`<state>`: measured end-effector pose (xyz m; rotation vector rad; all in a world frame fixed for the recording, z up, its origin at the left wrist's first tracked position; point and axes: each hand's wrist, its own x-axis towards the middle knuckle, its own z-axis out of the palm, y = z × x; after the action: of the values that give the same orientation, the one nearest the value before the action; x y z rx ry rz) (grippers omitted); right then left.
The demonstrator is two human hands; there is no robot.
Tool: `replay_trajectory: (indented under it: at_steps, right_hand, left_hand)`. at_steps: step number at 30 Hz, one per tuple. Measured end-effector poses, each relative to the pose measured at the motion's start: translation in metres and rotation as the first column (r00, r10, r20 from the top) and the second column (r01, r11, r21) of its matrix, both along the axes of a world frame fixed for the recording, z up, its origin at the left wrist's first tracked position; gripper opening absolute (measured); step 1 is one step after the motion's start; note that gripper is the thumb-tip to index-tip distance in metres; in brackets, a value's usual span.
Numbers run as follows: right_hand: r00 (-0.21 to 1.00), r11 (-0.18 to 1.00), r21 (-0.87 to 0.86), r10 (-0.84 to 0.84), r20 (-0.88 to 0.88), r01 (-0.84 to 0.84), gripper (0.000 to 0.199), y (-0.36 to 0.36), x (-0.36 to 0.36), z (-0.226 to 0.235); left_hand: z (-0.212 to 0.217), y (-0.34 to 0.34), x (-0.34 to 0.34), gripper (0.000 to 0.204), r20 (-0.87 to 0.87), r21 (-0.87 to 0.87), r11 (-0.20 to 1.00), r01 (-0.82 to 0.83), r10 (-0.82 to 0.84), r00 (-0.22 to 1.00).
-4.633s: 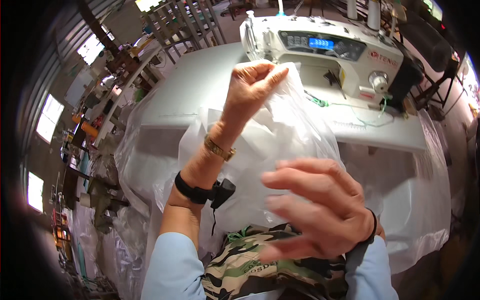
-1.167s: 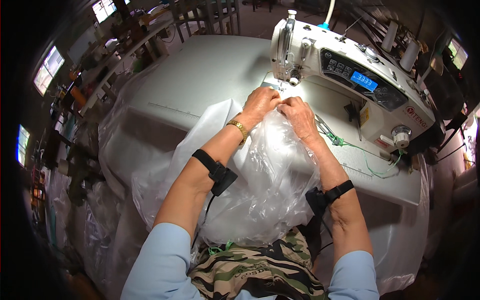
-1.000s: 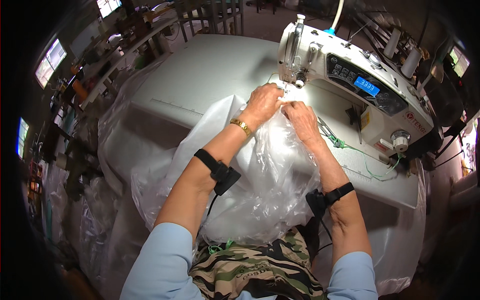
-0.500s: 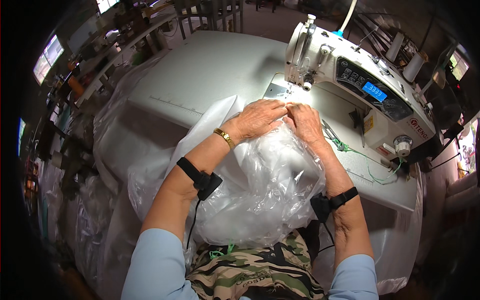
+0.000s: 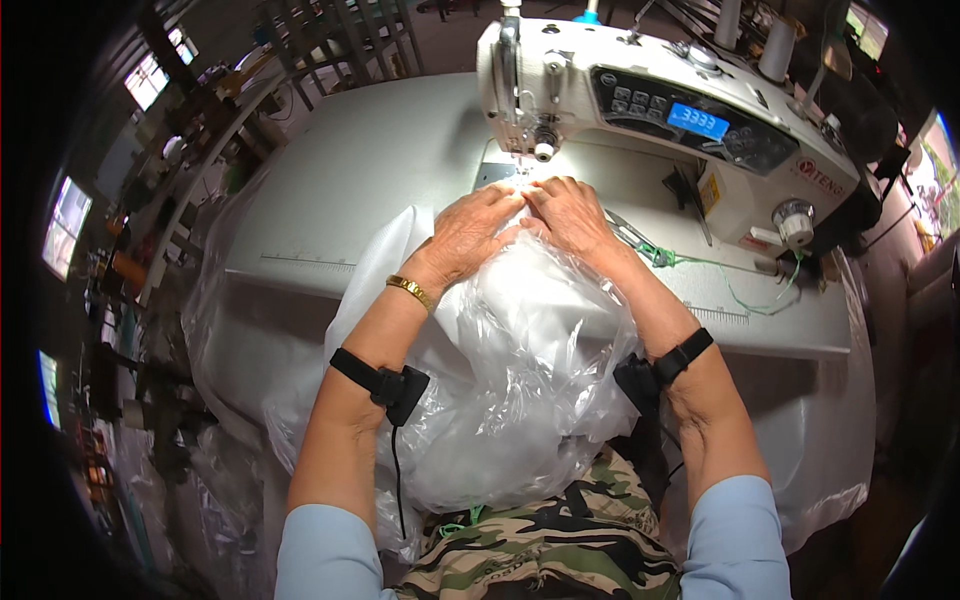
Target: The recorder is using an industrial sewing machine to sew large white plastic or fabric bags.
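Clear crinkly plastic sheeting (image 5: 520, 370) is piled from the person's lap up onto the pale grey table (image 5: 350, 190), right under the needle of the white sewing machine (image 5: 650, 110). Left hand (image 5: 470, 235) and right hand (image 5: 572, 212) lie flat on it side by side, fingers stretched out, pressing rather than gripping. More plastic (image 5: 225, 330) drapes off the table's left edge, cluttered shelves (image 5: 150, 210) and bright windows (image 5: 70, 225) beyond.

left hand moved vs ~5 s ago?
Yes. The left hand was raised over the plastic sheet, short of the sewing machine; now it lies flat on the plastic right below the needle, beside the right hand.
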<state>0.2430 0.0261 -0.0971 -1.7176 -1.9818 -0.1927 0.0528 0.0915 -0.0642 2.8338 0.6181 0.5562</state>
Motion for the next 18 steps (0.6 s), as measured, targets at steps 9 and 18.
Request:
replay_trajectory:
  at_steps: [9,18]
  right_hand:
    - [0.995,0.997,-0.035,-0.062,0.077,0.065,0.035,0.0026,-0.0090,0.0040]
    - [0.988,0.989,-0.086,-0.107,0.114,0.117,0.034,0.0025,-0.0108,0.0039]
  left_hand:
    - [-0.0084,0.0101,0.0014,0.040,-0.003,0.063,0.998,0.004,-0.004,1.000]
    - [-0.0081,0.0129,0.0049,0.044,-0.041,0.035,0.999,0.020,-0.018,0.999]
